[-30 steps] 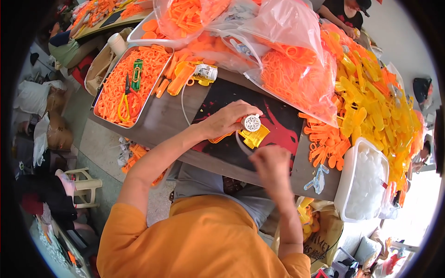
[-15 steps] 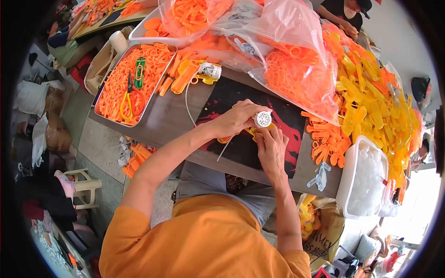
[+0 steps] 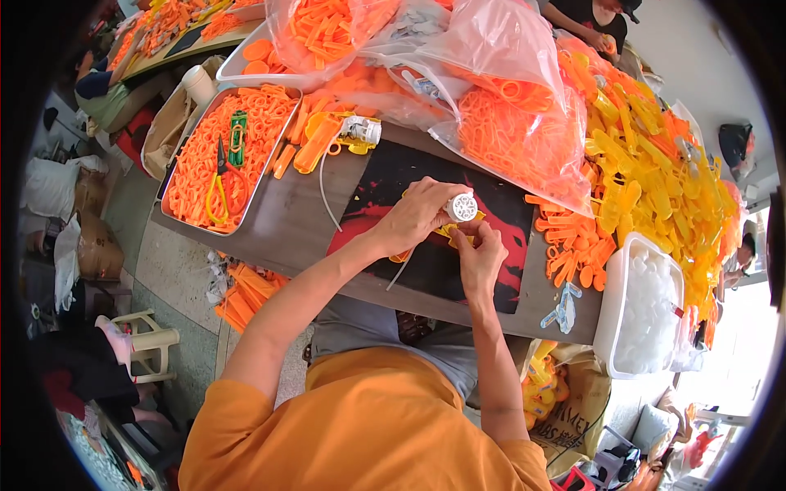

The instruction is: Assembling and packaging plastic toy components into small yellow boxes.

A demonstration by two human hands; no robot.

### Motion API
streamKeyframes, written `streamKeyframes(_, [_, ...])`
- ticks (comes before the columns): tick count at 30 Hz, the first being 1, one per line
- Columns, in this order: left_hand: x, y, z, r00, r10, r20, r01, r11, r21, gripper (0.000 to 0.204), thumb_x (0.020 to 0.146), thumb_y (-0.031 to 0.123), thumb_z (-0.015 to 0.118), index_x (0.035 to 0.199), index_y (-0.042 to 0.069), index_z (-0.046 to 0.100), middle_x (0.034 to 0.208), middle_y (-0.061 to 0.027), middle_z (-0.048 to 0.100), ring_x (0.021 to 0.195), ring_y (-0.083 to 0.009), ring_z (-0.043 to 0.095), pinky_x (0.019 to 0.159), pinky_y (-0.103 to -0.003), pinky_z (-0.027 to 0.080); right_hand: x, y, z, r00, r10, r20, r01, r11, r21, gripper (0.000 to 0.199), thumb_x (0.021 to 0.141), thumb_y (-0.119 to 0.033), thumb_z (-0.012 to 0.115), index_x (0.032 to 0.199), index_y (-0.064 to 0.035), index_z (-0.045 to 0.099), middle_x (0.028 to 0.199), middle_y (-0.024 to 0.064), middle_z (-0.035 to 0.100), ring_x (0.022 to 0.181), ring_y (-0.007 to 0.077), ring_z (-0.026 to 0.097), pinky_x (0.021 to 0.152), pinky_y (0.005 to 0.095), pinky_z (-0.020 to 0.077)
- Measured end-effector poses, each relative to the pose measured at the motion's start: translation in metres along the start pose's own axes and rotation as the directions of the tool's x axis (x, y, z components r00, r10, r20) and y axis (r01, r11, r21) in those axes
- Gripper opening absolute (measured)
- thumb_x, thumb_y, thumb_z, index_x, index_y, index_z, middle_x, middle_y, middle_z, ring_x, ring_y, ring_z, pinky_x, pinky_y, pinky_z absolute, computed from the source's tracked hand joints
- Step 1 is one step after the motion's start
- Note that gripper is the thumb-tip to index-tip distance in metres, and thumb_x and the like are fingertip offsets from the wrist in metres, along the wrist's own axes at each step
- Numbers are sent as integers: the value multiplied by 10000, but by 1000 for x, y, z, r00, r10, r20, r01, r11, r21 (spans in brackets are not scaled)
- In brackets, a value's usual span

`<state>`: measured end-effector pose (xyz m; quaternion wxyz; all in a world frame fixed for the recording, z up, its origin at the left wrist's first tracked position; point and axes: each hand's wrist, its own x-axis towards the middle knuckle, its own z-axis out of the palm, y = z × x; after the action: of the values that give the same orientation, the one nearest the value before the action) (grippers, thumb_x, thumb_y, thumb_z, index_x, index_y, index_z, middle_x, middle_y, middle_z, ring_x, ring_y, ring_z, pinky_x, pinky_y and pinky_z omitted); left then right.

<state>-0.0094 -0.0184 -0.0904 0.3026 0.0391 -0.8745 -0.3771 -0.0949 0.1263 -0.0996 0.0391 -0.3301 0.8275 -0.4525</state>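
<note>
Since a second ago — right hand (image 3: 481, 260) (once apart) against yellow part (image 3: 455, 232).

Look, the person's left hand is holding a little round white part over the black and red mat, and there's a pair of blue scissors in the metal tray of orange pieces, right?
Almost. The scissors have yellow handles, not blue, as the head view shows. The rest holds: the left hand holds the little round white part over the black and red mat, and the scissors lie in the metal tray of orange pieces.

Worktop (image 3: 286, 229): you see matt wood-grain laminate.
Mat (image 3: 442, 270): you work on smooth black-and-red sheet.
Round part (image 3: 463, 207): white moulded plastic.
Bags (image 3: 508, 98): glossy, crinkled clear film.
Tray (image 3: 168, 192): dull metal.
</note>
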Motion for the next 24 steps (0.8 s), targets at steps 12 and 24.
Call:
streamKeyframes(12, [1, 1, -3, 997, 77, 7, -78, 996, 35, 507, 838, 37, 691, 1315, 97, 532, 1178, -61, 609, 1071, -280, 528, 954, -391, 421, 8, 9, -41, 921, -311, 233, 351, 924, -153, 752, 706, -177, 772, 1383, -115, 452, 1373, 126, 426, 1294, 320, 385, 1084, 498, 266])
streamKeyframes(24, [41, 14, -52, 944, 102, 313, -127, 990, 59, 432, 875, 89, 657, 1299, 71, 573, 1240, -62, 533, 1178, -264, 512, 1048, -397, 363, 21, -14, -36, 955, -241, 175, 186, 941, 282, 850, 734, -110, 833, 1448, -28, 378, 1228, 119, 546, 1047, 210, 575, 906, 330, 480])
